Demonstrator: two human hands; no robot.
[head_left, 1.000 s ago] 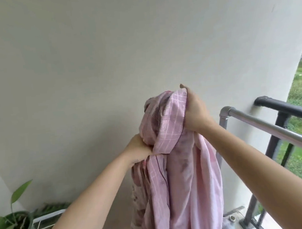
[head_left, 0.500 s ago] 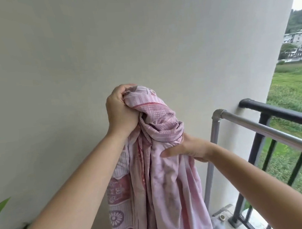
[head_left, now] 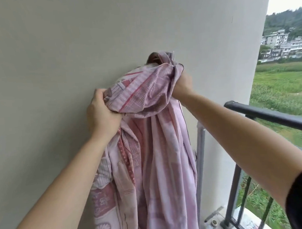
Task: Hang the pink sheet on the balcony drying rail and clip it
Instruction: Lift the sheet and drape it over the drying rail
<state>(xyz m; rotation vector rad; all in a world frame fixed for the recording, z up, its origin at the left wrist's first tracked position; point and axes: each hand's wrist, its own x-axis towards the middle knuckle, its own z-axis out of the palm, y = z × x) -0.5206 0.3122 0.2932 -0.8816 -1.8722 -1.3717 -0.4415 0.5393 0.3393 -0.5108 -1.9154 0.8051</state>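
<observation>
While both hands (head_left: 101, 115) grip it, pink sheet (head_left: 149, 151) hangs

soft matt cloth sheet (head_left: 161, 159), matt dark metal railing (head_left: 274, 116), smooth painted wall (head_left: 49, 50)

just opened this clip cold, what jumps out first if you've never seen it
The pink sheet fills the middle, bunched at the top and hanging in long folds in front of the plain wall. The left hand grips a wad of it at centre left, while the right hand holds it higher, partly wrapped in cloth. At right a dark railing runs along the balcony edge, with green fields beyond.
</observation>
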